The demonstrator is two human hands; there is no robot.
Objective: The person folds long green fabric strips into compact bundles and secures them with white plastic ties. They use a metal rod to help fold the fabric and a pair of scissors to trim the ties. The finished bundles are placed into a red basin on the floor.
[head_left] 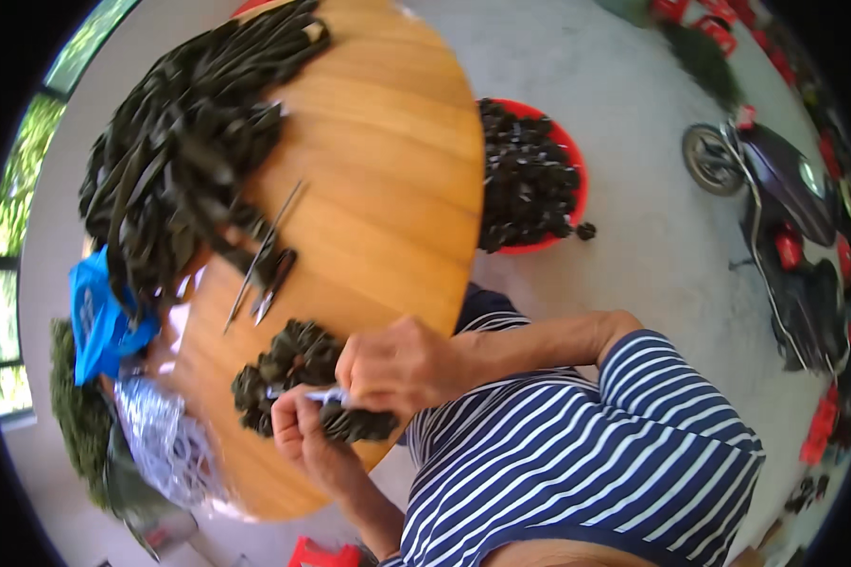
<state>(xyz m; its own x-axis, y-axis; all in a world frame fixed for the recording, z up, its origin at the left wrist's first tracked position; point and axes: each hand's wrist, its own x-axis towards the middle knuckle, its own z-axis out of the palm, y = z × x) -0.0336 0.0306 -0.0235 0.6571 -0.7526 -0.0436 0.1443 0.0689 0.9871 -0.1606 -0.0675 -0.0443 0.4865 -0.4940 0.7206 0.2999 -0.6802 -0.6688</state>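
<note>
My right hand [399, 367] and my left hand [304, 437] are close together above the near edge of a round wooden table. Fingers on both are closed, pinching a short white strip [327, 396] that runs between them. A ring-like bunch of gathered dark green fabric [296, 353] lies around and under my hands. Part of it, below the right hand, is hidden by my fingers. Just beyond it rest a thin metal rod [267, 253] and a small pair of snips [276, 288].
A heap of long dark fabric tubes [175, 151] covers the far left of the table [388, 142]. At its left edge are a blue plastic bag [104, 317] and a clear bag of white bands [165, 444]. A red basin [577, 170] of dark gathered pieces and a scooter [785, 227] stand right.
</note>
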